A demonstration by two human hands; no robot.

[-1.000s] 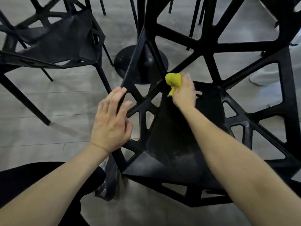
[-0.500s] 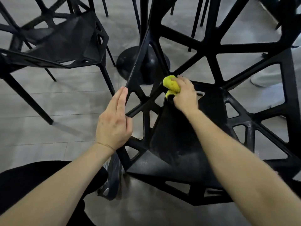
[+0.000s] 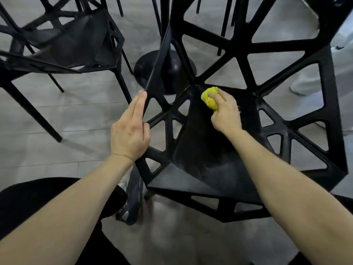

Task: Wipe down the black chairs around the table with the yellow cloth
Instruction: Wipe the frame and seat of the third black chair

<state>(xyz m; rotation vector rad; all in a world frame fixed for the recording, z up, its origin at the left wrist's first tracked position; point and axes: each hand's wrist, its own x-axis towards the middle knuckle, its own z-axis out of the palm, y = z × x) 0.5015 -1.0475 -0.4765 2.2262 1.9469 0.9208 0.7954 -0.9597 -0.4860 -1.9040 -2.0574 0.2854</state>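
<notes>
Fingers point(image 3: 219, 96) of right hand point(image 3: 226, 113) curl over yellow cloth point(image 3: 209, 100) on chair point(image 3: 214, 150) seat.

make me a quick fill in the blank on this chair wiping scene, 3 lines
1. The right hand grips a balled cloth whose colour is ____.
2. The cloth is pressed on the near chair's ____.
3. The left hand rests with straight fingers on that chair's ____ side frame.

Missing words: yellow; seat; left
</notes>
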